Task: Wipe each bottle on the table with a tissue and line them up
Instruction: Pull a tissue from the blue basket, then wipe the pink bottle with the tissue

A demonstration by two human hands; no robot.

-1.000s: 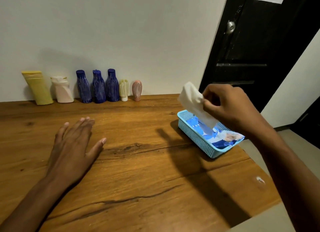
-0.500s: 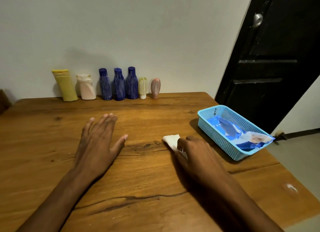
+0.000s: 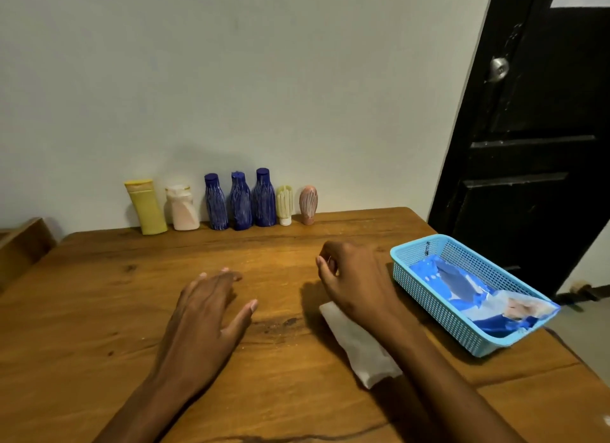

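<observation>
Several bottles stand in a row against the wall: a yellow tube (image 3: 146,207), a cream bottle (image 3: 182,207), three dark blue bottles (image 3: 240,201), a pale yellow one (image 3: 284,205) and a pink one (image 3: 308,204). A white tissue (image 3: 358,345) lies flat on the wooden table (image 3: 99,294), partly under my right wrist. My right hand (image 3: 355,281) hovers over the table beyond the tissue, fingers loosely curled, holding nothing. My left hand (image 3: 206,314) rests palm down on the table with fingers spread.
A light blue mesh basket (image 3: 412,257) holding a blue tissue packet (image 3: 462,290) sits at the table's right edge. A black door (image 3: 534,145) stands behind it. A wooden piece (image 3: 19,247) shows at far left.
My right hand carried the tissue from above the basket down to the table, let it go, and moved forward off it. My left hand stayed flat.
</observation>
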